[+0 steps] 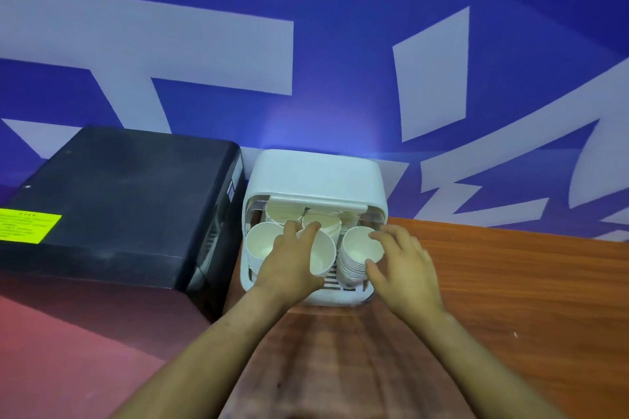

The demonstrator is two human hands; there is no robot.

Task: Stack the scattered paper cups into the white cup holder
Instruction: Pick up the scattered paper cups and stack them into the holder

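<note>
The white cup holder (316, 177) stands against the blue wall with its front open. Inside it are stacks of white paper cups: a left stack (260, 243), a right stack (357, 248) and two more at the back (282, 213). My left hand (289, 262) grips a single tilted cup (321, 255) in the middle of the holder. My right hand (401, 262) holds the right stack, thumb on its side and fingers at its rim.
A black box-shaped machine (119, 201) with a yellow label (27, 223) stands directly left of the holder. The holder sits on a wooden table (510, 282) that stretches to the right and toward me. A reddish floor lies lower left.
</note>
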